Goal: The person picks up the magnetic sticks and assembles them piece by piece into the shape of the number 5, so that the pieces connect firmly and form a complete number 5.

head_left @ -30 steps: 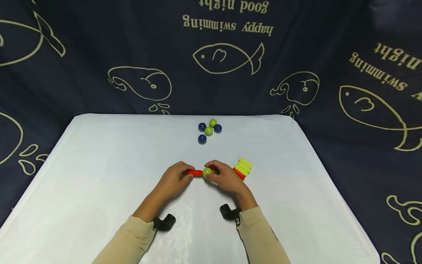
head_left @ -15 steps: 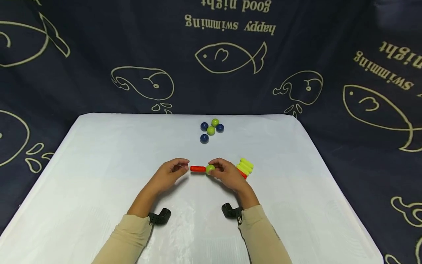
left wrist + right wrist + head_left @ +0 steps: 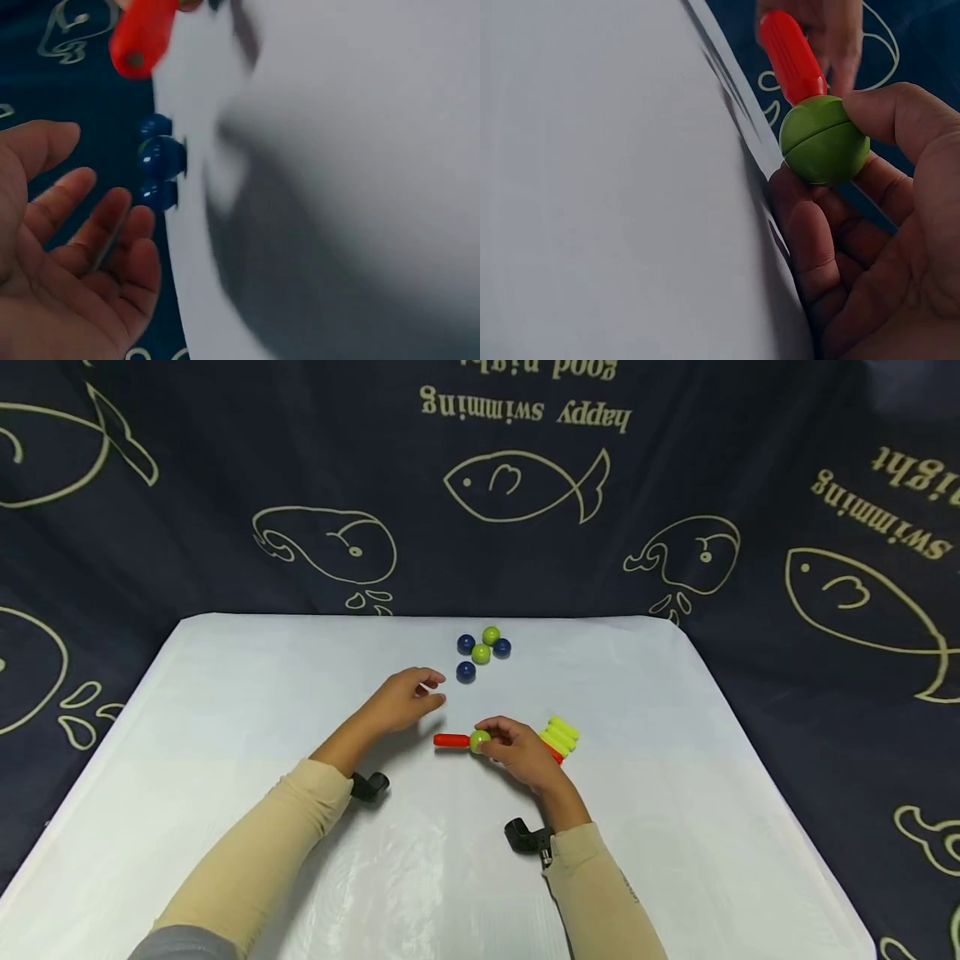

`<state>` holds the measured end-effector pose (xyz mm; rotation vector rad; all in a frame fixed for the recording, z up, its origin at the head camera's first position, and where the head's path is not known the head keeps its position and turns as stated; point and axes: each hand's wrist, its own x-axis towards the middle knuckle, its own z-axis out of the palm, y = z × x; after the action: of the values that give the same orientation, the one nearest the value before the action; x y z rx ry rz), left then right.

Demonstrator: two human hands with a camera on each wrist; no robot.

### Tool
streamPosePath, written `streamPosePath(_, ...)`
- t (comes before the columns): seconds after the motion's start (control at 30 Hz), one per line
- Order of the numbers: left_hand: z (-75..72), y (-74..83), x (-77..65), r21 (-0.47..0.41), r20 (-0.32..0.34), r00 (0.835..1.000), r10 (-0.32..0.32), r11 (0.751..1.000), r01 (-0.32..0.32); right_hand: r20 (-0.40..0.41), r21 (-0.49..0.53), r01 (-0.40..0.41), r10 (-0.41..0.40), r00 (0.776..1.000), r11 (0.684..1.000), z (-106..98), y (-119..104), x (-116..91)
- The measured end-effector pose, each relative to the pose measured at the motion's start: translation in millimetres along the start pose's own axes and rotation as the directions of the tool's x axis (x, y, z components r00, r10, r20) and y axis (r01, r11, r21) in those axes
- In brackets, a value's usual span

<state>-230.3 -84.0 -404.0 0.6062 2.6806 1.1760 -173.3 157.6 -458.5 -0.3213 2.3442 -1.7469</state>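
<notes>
My right hand (image 3: 521, 756) pinches a green ball (image 3: 825, 142) between thumb and fingers. A red rod (image 3: 452, 741) is joined to that ball and points left, its far end free. My left hand (image 3: 402, 700) holds nothing; its fingers are loosely bent over the table, just short of the nearest dark blue ball (image 3: 466, 672). In the left wrist view the palm and fingers (image 3: 135, 247) show bare, with blue balls (image 3: 162, 157) beyond the fingertips and the red rod's end above.
Near the back edge of the white table (image 3: 300, 652) sit more balls, blue and green (image 3: 481, 653). Yellow rods (image 3: 561, 735) and a red one (image 3: 555, 755) lie side by side just right of my right hand. A dark patterned cloth (image 3: 525, 560) hangs behind.
My left hand has let go of the red rod and moved away from it, forward toward the balls at the back. The right hand keeps the green ball and rod nearly in place.
</notes>
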Motion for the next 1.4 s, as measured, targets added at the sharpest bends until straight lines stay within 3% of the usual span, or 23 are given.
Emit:
streamPosePath(0.17,-0.8,-1.7,34.4,0.064,0.072,0.994,0.081,0.994,-0.086,0.011,-0.004,-0.008,0.008,1.0,1.0,-1,1,0)
streamPosePath(0.33,3.5,-7.2,60.2,0.146,0.075,0.99,0.123,0.98,-0.133,0.019,-0.003,-0.031,0.031,0.999,1.0,-2,2,-1)
streamPosePath(0.53,11.4,-10.8,79.0,0.224,0.046,0.993,0.112,0.967,-0.12,0.018,-0.01,-0.012,0.012,1.0,1.0,-2,2,0)
streamPosePath(0.73,17.8,-17.9,85.9,0.239,0.021,0.996,0.091,0.967,-0.093,0.025,-0.02,-0.011,0.012,1.0,1.0,-2,1,0)
streamPosePath(0.93,25.1,-20.9,92.0,0.142,0.0,0.998,0.067,0.988,-0.066,0.018,-0.022,-0.015,0.016,1.0,1.0,-4,0,-2)
streamPosePath(1.17,30.3,-19.8,94.9,0.09,-0.031,0.999,0.02,0.996,-0.017,0.02,-0.009,-0.011,0.011,1.0,1.0,-6,0,-2)
streamPosePath(1.4,19.5,-18.7,78.4,-0.048,0.016,0.999,-0.045,0.998,0.046,0.013,-0.009,-0.013,0.013,1.0,1.0,-5,0,-3)
